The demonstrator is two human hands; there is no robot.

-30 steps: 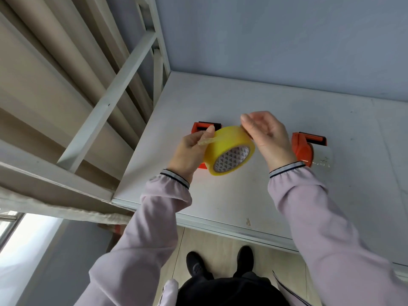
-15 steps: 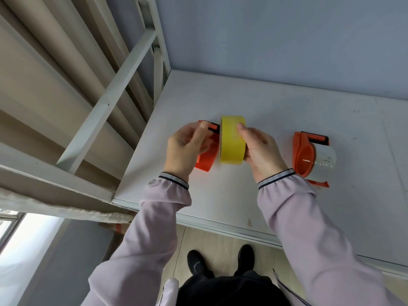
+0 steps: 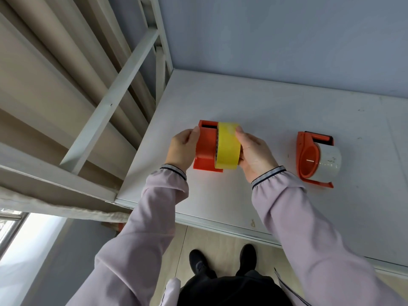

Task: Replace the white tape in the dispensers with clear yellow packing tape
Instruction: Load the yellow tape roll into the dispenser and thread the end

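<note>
Head view: the left hand [image 3: 184, 149] grips the orange dispenser [image 3: 205, 149] on the white table [image 3: 265, 107]. The right hand [image 3: 254, 151] grasps the yellow tape roll [image 3: 228, 149], held edge-on against that dispenser. A second dispenser [image 3: 308, 160] lies well apart, still carrying white tape [image 3: 330, 163].

No readable text, labels or numbers anywhere; the yellow tape [image 3: 227, 149] core shows a print, too small to read.
</note>
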